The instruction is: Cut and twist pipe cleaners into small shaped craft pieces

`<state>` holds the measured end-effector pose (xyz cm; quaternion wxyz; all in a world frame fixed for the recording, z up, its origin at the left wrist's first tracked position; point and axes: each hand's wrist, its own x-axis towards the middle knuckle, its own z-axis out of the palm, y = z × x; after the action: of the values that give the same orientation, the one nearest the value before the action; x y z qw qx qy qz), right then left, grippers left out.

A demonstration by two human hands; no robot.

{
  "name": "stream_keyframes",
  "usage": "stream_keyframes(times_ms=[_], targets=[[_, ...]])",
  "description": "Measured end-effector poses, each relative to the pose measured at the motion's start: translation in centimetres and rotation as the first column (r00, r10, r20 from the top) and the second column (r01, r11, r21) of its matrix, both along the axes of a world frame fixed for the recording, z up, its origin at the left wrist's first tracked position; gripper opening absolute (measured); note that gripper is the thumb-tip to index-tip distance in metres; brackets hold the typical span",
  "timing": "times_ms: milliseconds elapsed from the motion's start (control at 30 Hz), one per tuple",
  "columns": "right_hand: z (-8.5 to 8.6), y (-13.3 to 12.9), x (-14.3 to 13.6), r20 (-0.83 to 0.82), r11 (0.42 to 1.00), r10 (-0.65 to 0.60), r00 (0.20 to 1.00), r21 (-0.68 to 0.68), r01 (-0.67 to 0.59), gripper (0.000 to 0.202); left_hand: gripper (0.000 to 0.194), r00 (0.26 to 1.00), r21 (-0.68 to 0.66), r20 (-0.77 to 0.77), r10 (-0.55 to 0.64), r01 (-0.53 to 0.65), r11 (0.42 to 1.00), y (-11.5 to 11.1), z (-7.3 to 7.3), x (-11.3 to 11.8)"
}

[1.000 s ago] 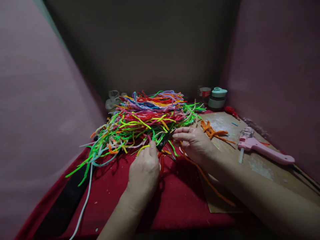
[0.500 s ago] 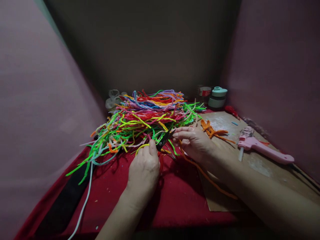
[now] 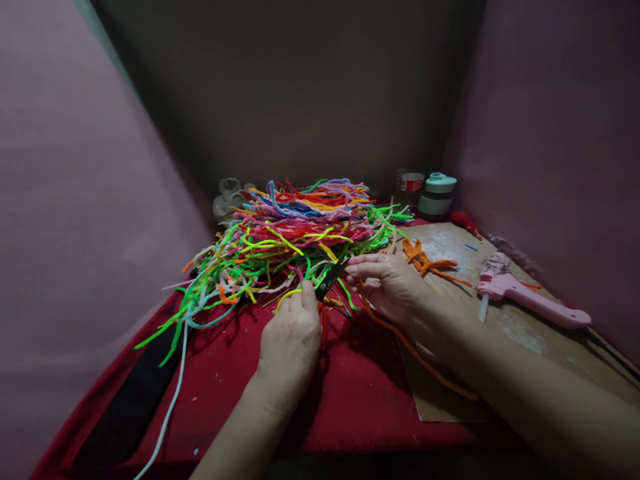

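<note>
Surface: your work surface (image 3: 225,407) is covered in red cloth, with small scraps scattered over it.
Black strip: a flat black strip (image 3: 127,407) lies at the near left.
White cord: the white cord (image 3: 173,397) runs from the strands at the left past the near edge.
Left hand: your left hand (image 3: 293,330) is closed, fingers clamped on the scissors (image 3: 331,280); the blades point away and to the right.
Scissors handle: red, partly hidden beside your left hand.
Right hand: your right hand (image 3: 393,287) pinches the orange strand (image 3: 431,371), fingers together just beside the blade tips; contact there is too small to tell.
Orange strand: it trails from your right fingers toward you, below your forearm.
Board: a brown board (image 3: 555,347) lies at the right, marked with whitish patches.
Glue gun: the pink glue gun (image 3: 530,300) lies on the board, a translucent stick protruding.
Orange piece: the looped orange piece (image 3: 423,261) lies on the board beyond your right hand.
Strand pile: a multicoloured pile of strands (image 3: 300,233) lies beyond both hands.
Containers: a lidded jar (image 3: 436,198) stands behind the board, beside a red-labelled clear container (image 3: 411,182).
</note>
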<state>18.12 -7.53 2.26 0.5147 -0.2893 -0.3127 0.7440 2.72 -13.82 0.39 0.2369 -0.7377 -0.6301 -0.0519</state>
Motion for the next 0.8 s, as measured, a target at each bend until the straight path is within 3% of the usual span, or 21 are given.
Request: stream_keyframes(times_ms=[533, 800], targets=[[0.38, -0.15, 0.09, 0.040, 0.999, 0.030, 0.999, 0.016, -0.031, 0.012, 0.040, 0.999, 0.039, -0.036, -0.026, 0.028, 0.999, 0.12, -0.26, -0.48], [0.07, -0.03, 0.04, 0.039, 0.999, 0.028, 0.999, 0.021, -0.028, 0.013, 0.036, 1.000, -0.019, -0.014, -0.004, 0.004, 1.000, -0.11, 0.02, -0.30]])
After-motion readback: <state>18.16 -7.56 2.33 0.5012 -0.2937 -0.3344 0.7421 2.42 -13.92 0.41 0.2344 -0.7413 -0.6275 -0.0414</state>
